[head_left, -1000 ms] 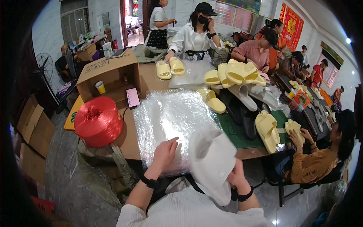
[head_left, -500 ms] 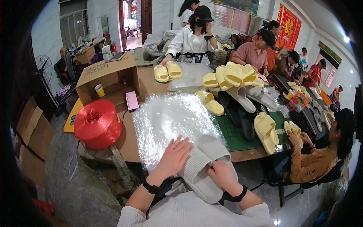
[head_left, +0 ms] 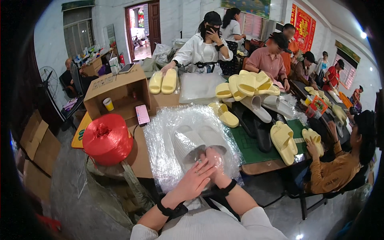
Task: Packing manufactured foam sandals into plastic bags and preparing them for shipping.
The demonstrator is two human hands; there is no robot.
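A pair of light grey slide slippers (head_left: 187,143) lies inside a clear plastic bag (head_left: 160,124) at the near edge of the table, their ribbed straps showing through the film. My right hand (head_left: 216,163) is inside the bag with the slippers. Its fingers close at their foot openings, partly blurred by the shiny plastic. My left hand (head_left: 194,181) rests outside on the bag, fingers stretched out flat and close beside my right hand.
A big red twine roll (head_left: 107,140), a phone (head_left: 142,114) and a cardboard box (head_left: 120,86) stand left. Yellow slippers (head_left: 250,83) are heaped on the right; a seated co-worker (head_left: 334,164) handles one there. Across the table, a person (head_left: 206,50) touches another yellow pair (head_left: 163,81).
The grey slippers have moved forward into the clear bag, with my right hand following inside. My left hand has come off the strap onto the bag. Across the table, the yellow pair has shifted left.
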